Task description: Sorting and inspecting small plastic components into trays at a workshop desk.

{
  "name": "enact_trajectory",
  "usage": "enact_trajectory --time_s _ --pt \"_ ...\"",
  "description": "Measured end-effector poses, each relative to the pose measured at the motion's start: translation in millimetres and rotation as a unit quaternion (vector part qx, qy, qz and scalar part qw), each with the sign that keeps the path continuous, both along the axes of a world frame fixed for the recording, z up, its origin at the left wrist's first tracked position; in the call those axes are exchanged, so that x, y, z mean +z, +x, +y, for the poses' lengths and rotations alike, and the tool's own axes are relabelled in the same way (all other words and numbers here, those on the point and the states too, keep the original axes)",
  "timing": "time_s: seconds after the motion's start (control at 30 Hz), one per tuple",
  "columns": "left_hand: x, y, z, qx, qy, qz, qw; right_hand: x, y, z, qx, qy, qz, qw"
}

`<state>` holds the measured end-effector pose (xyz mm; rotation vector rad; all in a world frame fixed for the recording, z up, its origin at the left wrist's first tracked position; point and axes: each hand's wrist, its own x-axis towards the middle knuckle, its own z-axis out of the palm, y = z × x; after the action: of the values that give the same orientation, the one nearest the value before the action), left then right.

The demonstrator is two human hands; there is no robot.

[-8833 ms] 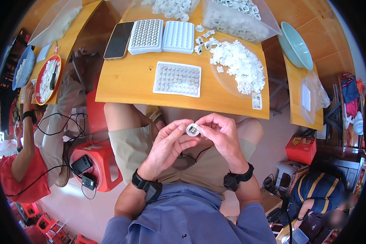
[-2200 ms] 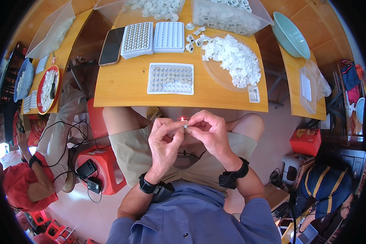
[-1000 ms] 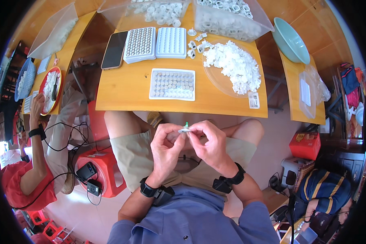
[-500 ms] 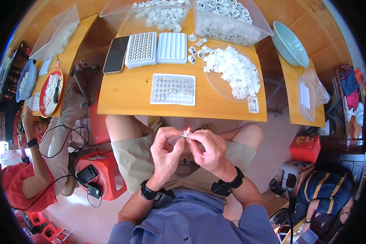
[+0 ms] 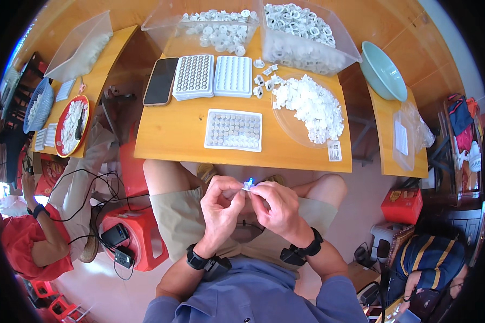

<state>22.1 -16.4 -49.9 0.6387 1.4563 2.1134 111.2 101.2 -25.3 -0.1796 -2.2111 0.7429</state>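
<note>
Above my lap, just off the table's front edge, I pinch a small white light unit [image 5: 249, 185] between both hands; a blue glow shows at its top. My left hand [image 5: 221, 204] grips it from the left with thumb and index finger, and my right hand [image 5: 277, 207] from the right. Fingertips hide much of the piece. On the table beyond sits a white tray [image 5: 233, 145] of round silver button cells. To its right, a heap of small white plastic pieces [image 5: 310, 107] lies on a round clear plate.
Behind are a phone [image 5: 160, 81], a stacked tray of round cells [image 5: 193, 76], a pale empty-pocketed tray [image 5: 233, 75], and loose white parts [image 5: 258, 86]. Clear bins [image 5: 307, 51] line the back. A red stool [image 5: 137, 237] with cables stands left, near a co-worker in red [image 5: 35, 242].
The glow on the small light unit has turned from red to blue. My view has tilted slightly, so the table sits lower in the picture; both hands keep their pinch.
</note>
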Motion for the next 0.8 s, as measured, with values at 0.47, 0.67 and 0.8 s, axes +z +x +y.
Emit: enact_trajectory --time_s 0.47,0.67,0.8 --pt "-6.3 -19.5 -11.7 -0.029 -0.027 -0.122 0.992 17.2 -13.0 15.0 0.049 -0.186 -0.164 0.967" --pt "-26.7 -55.6 -38.5 0.051 -0.173 0.125 0.976 53.1 -65.5 93.9 0.046 -0.151 -0.254 0.954" --pt "-38.9 -71.7 -55.7 0.105 -0.228 0.217 0.943 114.4 -143.7 141.9 0.033 -0.340 -0.029 0.939"
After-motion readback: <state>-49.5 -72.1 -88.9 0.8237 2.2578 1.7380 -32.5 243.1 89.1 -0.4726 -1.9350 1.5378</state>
